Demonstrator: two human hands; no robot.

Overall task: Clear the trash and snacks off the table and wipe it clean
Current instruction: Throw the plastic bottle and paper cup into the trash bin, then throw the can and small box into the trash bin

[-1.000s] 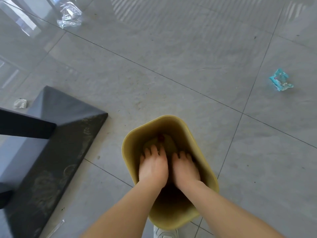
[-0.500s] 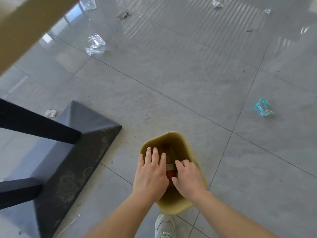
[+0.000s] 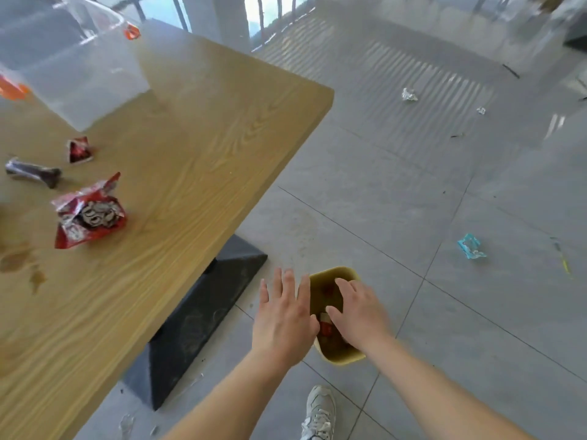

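Both my hands hover at the yellow trash bin (image 3: 344,358) on the floor: my left hand (image 3: 282,315) has its fingers straight and fanned, my right hand (image 3: 359,315) has them loosely extended, and neither holds anything. Red wrappers show inside the bin.

The bin looks light and narrow, and it stands close to my shoe (image 3: 319,411) and the table's dark base (image 3: 197,322) — a careless swing or step could tip it and spill the lot.

On the wooden table (image 3: 190,154) lie a torn red snack bag (image 3: 89,214), a small red wrapper (image 3: 78,149) and a dark wrapper (image 3: 31,173). If I grab the bag by the wrong end, it may scatter pieces. Dragging anything through the brown stains (image 3: 19,258) would smear them wider — I should lift, not slide.
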